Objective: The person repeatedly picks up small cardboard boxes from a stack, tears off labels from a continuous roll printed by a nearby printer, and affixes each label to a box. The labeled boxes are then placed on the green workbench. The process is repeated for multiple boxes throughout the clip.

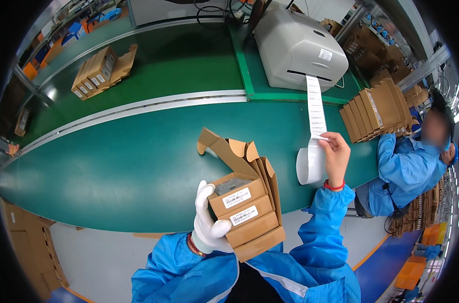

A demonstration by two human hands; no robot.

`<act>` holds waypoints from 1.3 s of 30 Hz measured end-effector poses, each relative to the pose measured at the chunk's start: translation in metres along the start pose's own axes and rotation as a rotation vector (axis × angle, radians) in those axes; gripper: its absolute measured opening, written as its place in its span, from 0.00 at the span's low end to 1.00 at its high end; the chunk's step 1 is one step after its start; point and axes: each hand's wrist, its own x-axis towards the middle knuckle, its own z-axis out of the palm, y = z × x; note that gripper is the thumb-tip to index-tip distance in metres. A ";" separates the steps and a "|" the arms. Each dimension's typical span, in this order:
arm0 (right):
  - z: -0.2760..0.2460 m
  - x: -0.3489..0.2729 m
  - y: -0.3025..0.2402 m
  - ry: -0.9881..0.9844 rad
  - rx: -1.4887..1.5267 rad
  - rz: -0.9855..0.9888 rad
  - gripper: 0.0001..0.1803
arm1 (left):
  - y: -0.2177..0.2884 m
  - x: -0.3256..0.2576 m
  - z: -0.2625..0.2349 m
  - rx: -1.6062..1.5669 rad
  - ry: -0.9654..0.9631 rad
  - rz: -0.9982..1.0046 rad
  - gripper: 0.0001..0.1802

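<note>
Hanging from the slot of the grey label printer (297,48), the white label strip (315,108) runs with its long axis straight down toward the person, its curled lower end lying left of the right hand (335,154), whose bare fingertips are pinched on the strip's edge below the printer. A stack of four small cardboard boxes (247,217), flaps open and pointing up toward the printer, is clasped by the gloved left hand (209,222), well below and left of the printer, so the strip is nearer the right hand
</note>
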 end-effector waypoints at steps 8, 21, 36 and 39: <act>-0.009 -0.032 -0.069 0.220 -0.818 -0.399 0.10 | 0.002 0.002 0.000 -0.011 -0.023 0.008 0.43; 0.064 -0.108 -0.155 -0.487 -0.204 -0.299 0.11 | -0.004 0.006 0.001 -0.030 -0.038 0.013 0.44; 0.066 -0.096 -0.155 -0.548 -0.402 -0.475 0.08 | -0.010 0.009 0.006 -0.037 -0.044 0.027 0.45; 0.064 -0.083 -0.166 -0.699 -0.465 -0.362 0.06 | -0.010 0.010 0.008 -0.034 -0.041 0.025 0.45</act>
